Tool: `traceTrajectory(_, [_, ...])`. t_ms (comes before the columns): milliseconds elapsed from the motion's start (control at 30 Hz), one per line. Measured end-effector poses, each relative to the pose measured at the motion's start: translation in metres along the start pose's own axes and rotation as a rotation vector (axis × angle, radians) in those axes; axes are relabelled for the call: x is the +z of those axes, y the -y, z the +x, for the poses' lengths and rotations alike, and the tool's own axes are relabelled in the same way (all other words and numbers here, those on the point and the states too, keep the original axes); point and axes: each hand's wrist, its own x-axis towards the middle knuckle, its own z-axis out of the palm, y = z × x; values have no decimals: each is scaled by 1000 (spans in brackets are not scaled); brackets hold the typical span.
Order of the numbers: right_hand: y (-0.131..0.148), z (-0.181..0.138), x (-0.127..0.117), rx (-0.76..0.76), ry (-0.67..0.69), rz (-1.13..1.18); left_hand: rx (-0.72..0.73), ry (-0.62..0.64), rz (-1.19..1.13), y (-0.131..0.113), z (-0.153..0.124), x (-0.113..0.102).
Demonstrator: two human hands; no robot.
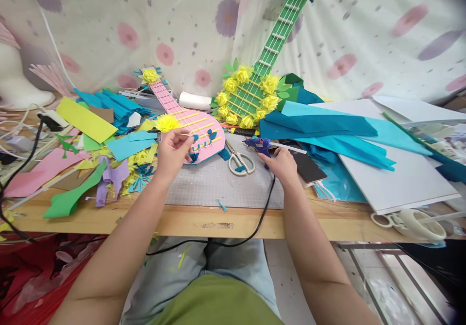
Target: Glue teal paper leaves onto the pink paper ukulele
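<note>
Nearest to me, a black cable (268,202) hangs over the near edge of the wooden table (138,222). Farther, on the grey mat (204,189), the scissors (239,159) lie between both hands. My right hand (282,163) is closed around the blue glue gun (259,144). My left hand (173,151) is at the pink guitar (204,123), its fingertips bent close together beside a dark blue leaf (195,137); I cannot tell whether they pinch it. Far, a green guitar (261,72) slants before the curtain (196,33).
</note>
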Motion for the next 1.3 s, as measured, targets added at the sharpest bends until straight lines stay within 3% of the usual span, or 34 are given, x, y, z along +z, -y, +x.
traceTrajectory(100, [8,-8,-5,-53,187,-35,-55,-40,102,-5,10,-29])
traceTrajectory(167, [19,-14,-3,-121,218,10,-71,-50,168,1,8,-42])
traceTrajectory(267, [45,-24,8,-290,143,199,-36,-49,222,23,-4,-49])
traceTrajectory(400, [95,-39,29,-709,24,399,95,-64,273,50,-20,-43])
traceTrajectory(567, [152,-52,58,-987,77,433,161,-114,300,57,-24,-45])
traceTrajectory(667, [167,-56,71,-1011,136,456,181,-163,286,55,-25,-51])
traceTrajectory(833, [168,-61,83,-958,113,437,181,-214,219,57,-22,-52])
traceTrajectory(1067, [159,-56,86,-878,112,462,167,-187,321,58,-26,-46])
traceTrajectory(1300, [154,-53,82,-812,139,501,68,-74,501,63,-29,-41])
